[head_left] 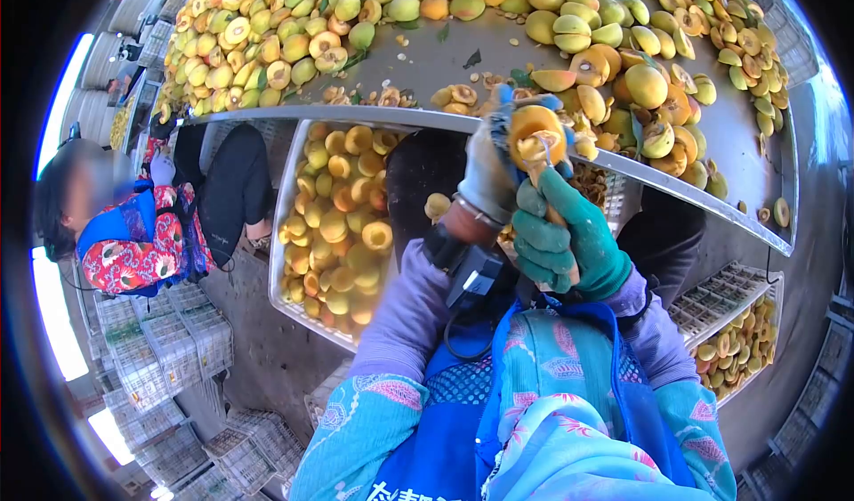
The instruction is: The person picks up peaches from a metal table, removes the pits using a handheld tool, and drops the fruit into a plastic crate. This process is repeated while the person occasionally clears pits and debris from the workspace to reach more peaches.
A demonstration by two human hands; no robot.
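Observation:
My left hand (pixel 487 165), in a white and blue glove, is closed around a yellow peach half (pixel 537 124) at the table's front edge. The cut face of the fruit is toward me, with ragged flesh in its hollow. My right hand (pixel 578 238), in a green glove, grips a pitting knife by its wooden handle (pixel 555 214). Its thin metal end touches the middle of the peach half. Behind my hands, several cut peaches (pixel 647 86) and torn flesh scraps lie on the metal table (pixel 427 54).
Left of my legs is a white crate (pixel 277 265) of hollowed peach halves. Another crate (pixel 772 310) with fruit stands at the lower right. A person in a red floral top (pixel 133 256) sits at left, near stacked crates (pixel 169 345). The table's metal rim (pixel 391 116) runs before me.

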